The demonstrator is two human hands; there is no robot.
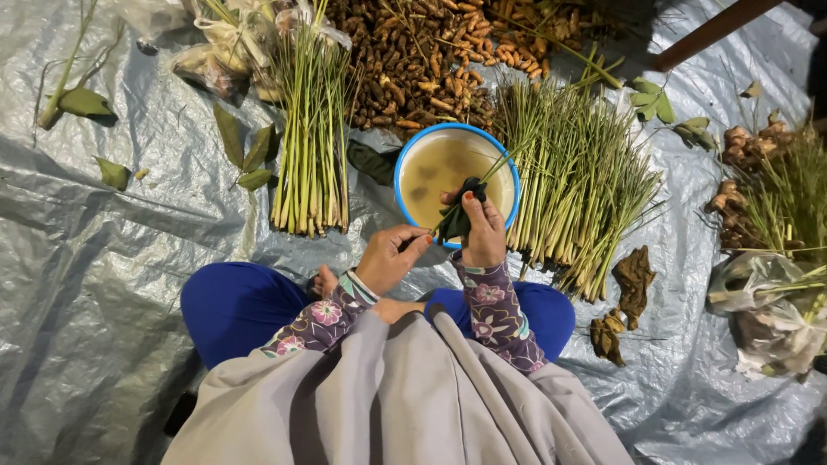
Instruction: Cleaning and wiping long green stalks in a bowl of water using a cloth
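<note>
**Dark leaf bundle held over the near rim of the basin, long axis running away from you**

You sat cross-legged on the grey plastic sheet, knees in blue, with both hands raised just ahead of your lap. Your right hand was closed around a folded dark green leaf bundle, thumb on top. Your left hand sat just beside it, its fingers pinched narrow on a thin strand that ran across to the bundle's lower end. The right hand was the nearer to the bundle; the left only touched it by the strand.

The bundle's long axis pointed away from you and slightly right, with a pale stalk continuing past it over the blue-rimmed basin of cloudy brown water. The bundle overlapped the basin's near rim; whether it touched the rim could not be told.

Beyond, lemongrass bunches lay left and a looser heap right of the basin, with turmeric roots farthest off.
</note>
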